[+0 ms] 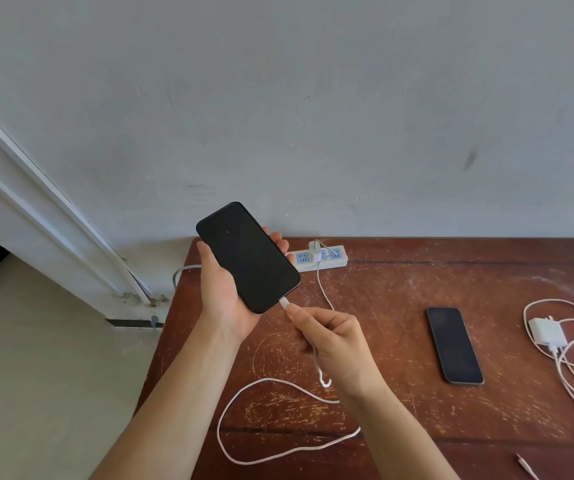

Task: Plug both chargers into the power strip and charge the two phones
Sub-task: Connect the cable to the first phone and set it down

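I see a loose cable end (527, 466) at the near table (399, 427) edge. Right hand (337, 344) pinches the white cable (278, 386) just behind its connector (284, 303), which touches the bottom edge of the held phone (247, 256). Left hand (224, 289) cups that phone, screen dark. Second phone (454, 345) lies flat at right, beside the unplugged charger (547, 332). Farther back, plugged charger (315, 250) sits in the power strip (320, 258).

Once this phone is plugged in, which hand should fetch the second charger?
Probably the right hand: the loose charger lies at the table's right side, nearer it, while the left hand cradles the phone.
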Demonstrator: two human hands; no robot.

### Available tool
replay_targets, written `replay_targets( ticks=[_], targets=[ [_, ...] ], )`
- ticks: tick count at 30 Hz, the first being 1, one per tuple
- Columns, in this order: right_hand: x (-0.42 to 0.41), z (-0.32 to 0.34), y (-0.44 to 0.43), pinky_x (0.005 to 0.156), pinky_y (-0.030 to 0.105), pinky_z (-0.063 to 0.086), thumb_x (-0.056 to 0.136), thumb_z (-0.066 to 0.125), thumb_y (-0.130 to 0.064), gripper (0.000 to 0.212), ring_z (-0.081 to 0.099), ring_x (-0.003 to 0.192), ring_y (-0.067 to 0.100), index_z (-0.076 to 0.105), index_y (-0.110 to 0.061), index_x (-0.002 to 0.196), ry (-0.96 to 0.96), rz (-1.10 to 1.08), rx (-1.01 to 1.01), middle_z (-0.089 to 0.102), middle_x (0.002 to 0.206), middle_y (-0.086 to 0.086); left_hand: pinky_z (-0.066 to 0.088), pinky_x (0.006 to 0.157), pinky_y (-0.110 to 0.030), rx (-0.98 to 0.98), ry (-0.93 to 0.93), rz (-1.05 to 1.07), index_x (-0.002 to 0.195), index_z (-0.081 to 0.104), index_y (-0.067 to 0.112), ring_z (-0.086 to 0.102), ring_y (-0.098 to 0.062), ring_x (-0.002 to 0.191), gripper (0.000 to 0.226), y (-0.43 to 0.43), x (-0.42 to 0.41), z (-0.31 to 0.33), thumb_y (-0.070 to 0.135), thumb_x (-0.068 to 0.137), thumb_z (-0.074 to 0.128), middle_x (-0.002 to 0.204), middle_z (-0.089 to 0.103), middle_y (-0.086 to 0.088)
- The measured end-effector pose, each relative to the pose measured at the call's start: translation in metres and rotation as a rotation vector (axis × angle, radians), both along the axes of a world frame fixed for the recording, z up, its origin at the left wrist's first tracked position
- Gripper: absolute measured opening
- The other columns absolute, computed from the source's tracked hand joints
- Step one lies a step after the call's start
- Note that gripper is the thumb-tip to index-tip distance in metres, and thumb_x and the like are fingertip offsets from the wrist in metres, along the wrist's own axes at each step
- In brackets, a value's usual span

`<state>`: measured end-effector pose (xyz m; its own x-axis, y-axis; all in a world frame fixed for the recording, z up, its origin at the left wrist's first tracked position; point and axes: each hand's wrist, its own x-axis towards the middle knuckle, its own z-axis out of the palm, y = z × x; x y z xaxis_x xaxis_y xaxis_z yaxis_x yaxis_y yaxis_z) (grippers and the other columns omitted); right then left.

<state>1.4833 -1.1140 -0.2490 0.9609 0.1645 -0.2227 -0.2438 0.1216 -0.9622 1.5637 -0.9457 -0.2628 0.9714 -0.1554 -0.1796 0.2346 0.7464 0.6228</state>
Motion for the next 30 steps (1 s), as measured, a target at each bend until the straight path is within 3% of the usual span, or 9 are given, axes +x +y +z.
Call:
replay_targets(
  ticks=[4,8,13,17,23,30],
  targets=[
    [-0.001,0.002,-0.001,0.059,0.018,0.047,0.091,0.069,-0.040,0.034,0.052,0.056,0.010,0.080,-0.013,0.074,0.028,0.017,-0.005,0.061,0.062,0.004,0.052,0.095,-0.050,-0.021,0.003,-0.025,0.131,0.059,0.012,0.064,-0.032,0.118,0.066,0.001,0.001,0.001,0.065,0.092,0.050,0.119,0.069,-0.016],
    [0.000,0.006,-0.003,0.056,0.012,0.046,0.095,0.066,-0.037,0.033,0.055,0.055,0.006,0.079,-0.011,0.080,0.085,0.082,0.020,0.063,0.061,-0.001,0.050,0.096,-0.050,-0.036,0.001,-0.057,0.133,0.057,0.012,0.063,-0.032,0.119,0.072,0.000,0.003,0.003,0.065,0.085,0.060,0.121,0.068,-0.016],
    [0.001,0.006,-0.004,0.064,0.019,0.049,0.097,0.061,-0.042,0.036,0.056,0.065,0.015,0.078,-0.013,0.086,0.095,0.094,-0.008,0.065,0.071,0.005,0.049,0.100,-0.052,-0.063,0.009,-0.094,0.137,0.056,0.012,0.060,-0.034,0.123,0.076,0.002,0.002,0.002,0.066,0.083,0.061,0.127,0.066,-0.018],
    [0.004,0.002,-0.004,0.070,0.023,0.054,0.098,0.060,-0.037,0.029,0.063,0.072,0.013,0.083,-0.020,0.093,0.142,-0.004,0.041,0.075,0.081,0.001,0.055,0.094,-0.050,0.000,0.085,-0.037,0.116,0.074,0.013,0.068,-0.031,0.112,0.070,0.000,0.000,-0.001,0.071,0.090,0.043,0.118,0.073,-0.015],
    [0.001,-0.002,-0.005,0.067,0.020,0.055,0.097,0.061,-0.035,0.027,0.064,0.073,0.012,0.083,-0.021,0.095,0.156,-0.002,0.026,0.076,0.085,0.007,0.058,0.091,-0.046,0.097,0.111,0.014,0.122,0.071,0.015,0.069,-0.031,0.111,0.067,0.003,-0.005,-0.004,0.065,0.097,0.033,0.123,0.071,-0.016],
    [-0.002,-0.008,-0.006,0.069,0.020,0.054,0.096,0.063,-0.036,0.026,0.065,0.073,0.012,0.083,-0.019,0.094,0.164,0.006,0.005,0.073,0.080,0.003,0.047,0.106,-0.052,0.159,0.144,0.032,0.129,0.065,0.010,0.064,-0.034,0.114,0.067,0.002,-0.008,-0.002,0.061,0.094,0.040,0.130,0.065,-0.020]
  ],
)
